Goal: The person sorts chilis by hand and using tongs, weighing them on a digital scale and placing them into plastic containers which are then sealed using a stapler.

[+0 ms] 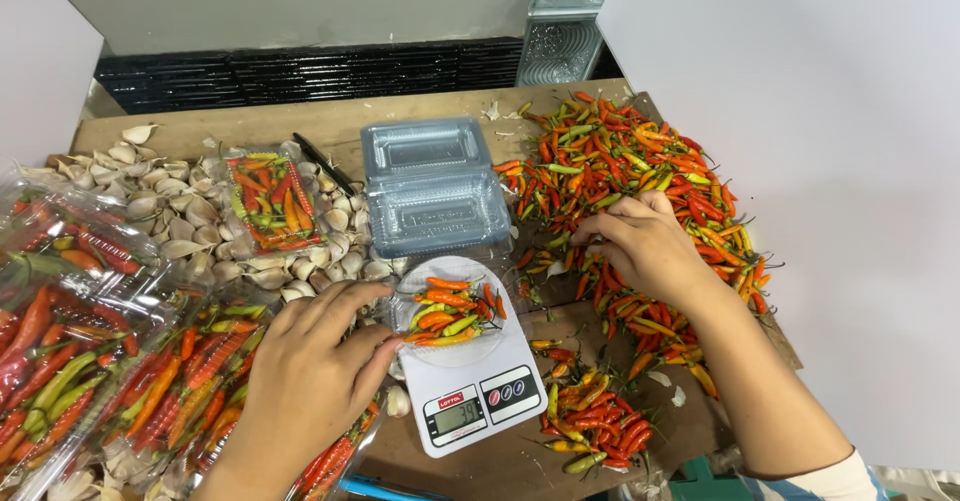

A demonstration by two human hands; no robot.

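A white kitchen scale (470, 381) stands on the wooden table, bearing a clear plastic tray (408, 313) with a few red, orange and green chillies (452, 310). My left hand (315, 361) rests beside the scale, fingers against the tray's left edge. My right hand (645, 244) lies on the big heap of loose chillies (625, 176) at the right, fingers curled among them; whether it holds any I cannot tell.
Empty clear clamshell boxes (432, 191) sit behind the scale. Garlic cloves (185, 216) spread at the left with a packed chilli tray (270, 201) on them. Several filled chilli packs (90, 351) lie at the near left. A smaller chilli pile (590, 416) sits right of the scale.
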